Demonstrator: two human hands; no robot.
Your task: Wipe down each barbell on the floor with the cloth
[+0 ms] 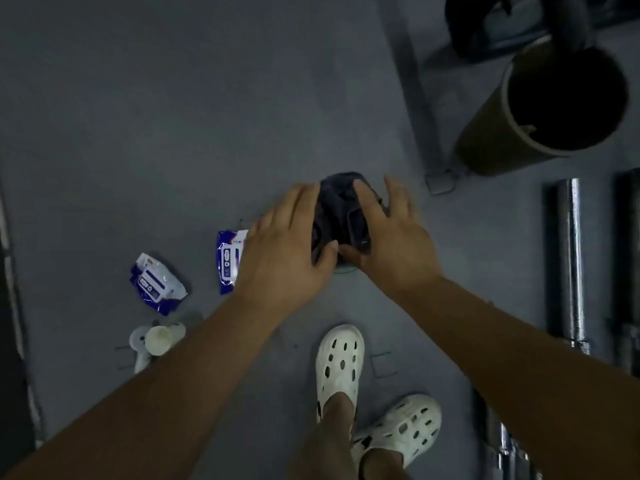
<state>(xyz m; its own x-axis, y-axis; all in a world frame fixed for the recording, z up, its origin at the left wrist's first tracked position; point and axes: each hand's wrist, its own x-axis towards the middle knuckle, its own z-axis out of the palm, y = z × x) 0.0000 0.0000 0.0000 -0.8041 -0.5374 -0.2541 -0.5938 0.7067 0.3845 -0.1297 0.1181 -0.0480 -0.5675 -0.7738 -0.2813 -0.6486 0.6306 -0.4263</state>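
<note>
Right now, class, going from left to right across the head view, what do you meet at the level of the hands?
Crumpled wipe packet → second wipe packet → left hand → dark cloth, held between both hands → right hand → chrome barbell.

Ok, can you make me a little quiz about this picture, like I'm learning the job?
1. True or false: the cloth lies flat on the floor.
2. The shiny barbell is on the person's: A left, B right, C behind.
3. How many blue-and-white packets lie on the floor?
Key: 1 false, the left hand and right hand hold it bunched up. 2 B. 3 two.
</note>
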